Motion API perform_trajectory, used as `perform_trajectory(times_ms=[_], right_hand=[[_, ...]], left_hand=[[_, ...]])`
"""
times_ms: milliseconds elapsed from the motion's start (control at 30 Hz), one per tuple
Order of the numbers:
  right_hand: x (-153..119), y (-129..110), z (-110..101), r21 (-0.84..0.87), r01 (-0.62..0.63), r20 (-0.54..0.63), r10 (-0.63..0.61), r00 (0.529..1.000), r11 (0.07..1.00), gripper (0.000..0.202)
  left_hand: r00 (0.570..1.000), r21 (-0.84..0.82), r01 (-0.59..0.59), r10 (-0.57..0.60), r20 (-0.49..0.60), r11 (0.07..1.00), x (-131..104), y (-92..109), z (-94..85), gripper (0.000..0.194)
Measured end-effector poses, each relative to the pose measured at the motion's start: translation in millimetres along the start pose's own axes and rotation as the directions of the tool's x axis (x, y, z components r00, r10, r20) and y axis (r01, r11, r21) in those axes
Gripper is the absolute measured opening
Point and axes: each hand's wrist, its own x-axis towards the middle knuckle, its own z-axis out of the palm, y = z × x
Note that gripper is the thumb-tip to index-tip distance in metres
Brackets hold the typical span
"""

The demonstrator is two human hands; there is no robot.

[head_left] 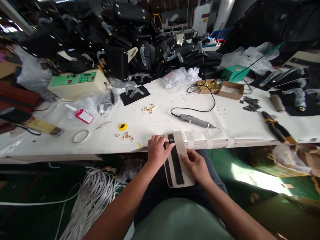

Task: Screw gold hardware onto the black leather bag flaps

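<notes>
Flat, beige, round-cornered panel of leather-like material [188, 175], bearing a long black strip [177, 165], seen above the lap with its far end at the front edge of the white-covered tabletop [160, 116]. Twelve o'clock points away from the wearer. The panel appears light and fairly stiff, probably with slight flex; its face may be smooth and could mark under hard pressure. Opposite long edges seem the soundest places to grip. The left hand [157, 150] holds the upper left edge, thumb near a small round metal fitting [171, 140]; the panel extends from it towards four o'clock. The right hand [197, 165] pinches the right edge between thumb and fingers, the panel lying at nine o'clock from it.
</notes>
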Motion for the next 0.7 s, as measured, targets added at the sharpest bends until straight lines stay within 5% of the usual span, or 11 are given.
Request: perform_trajectory(times_ms=[100, 233, 333, 433, 600, 700], right_hand=[[-6.0, -19.8, 7.0, -0.214, 0.303, -0.016, -0.313, 0.950, 0.929, 0.026], [-19.5, -42.0, 22.1, -0.484, 0.540, 0.160, -0.537, 0.828, 0.689, 0.030], [-30.3, -54.0, 31.2, -0.490, 0.580, 0.277, -0.515, 0.811, 0.650, 0.032], [-36.8, -67.7, 29.6, -0.350, 0.576, 0.323, -0.482, 0.815, 0.739, 0.025], [-21.5, -83.0, 9.0, -0.349, 0.551, 0.085, -0.560, 0.824, 0.758, 0.012], [-1.9, -78.8, -0.6, -0.409, 0.521, 0.058, -0.548, 0.835, 0.750, 0.019]], left_hand=[[0.994, -0.395, 0.097, -0.105, 0.000, 0.914, -16.0, 12.4, -9.2, 0.034], [0.971, -0.797, 0.209, -0.217, 0.101, 0.567, -36.3, 34.3, -24.2, 0.048], [0.940, -0.820, 0.262, -0.329, 0.096, 0.510, -43.5, 38.1, -30.2, 0.037], [0.893, -0.786, 0.327, -0.443, 0.076, 0.524, -45.9, 29.3, -29.3, 0.036], [0.888, -0.804, 0.339, -0.449, 0.101, 0.488, -45.1, 20.2, -25.6, 0.030], [0.912, -0.832, 0.324, -0.382, 0.149, 0.451, -44.2, 24.2, -27.5, 0.029]])
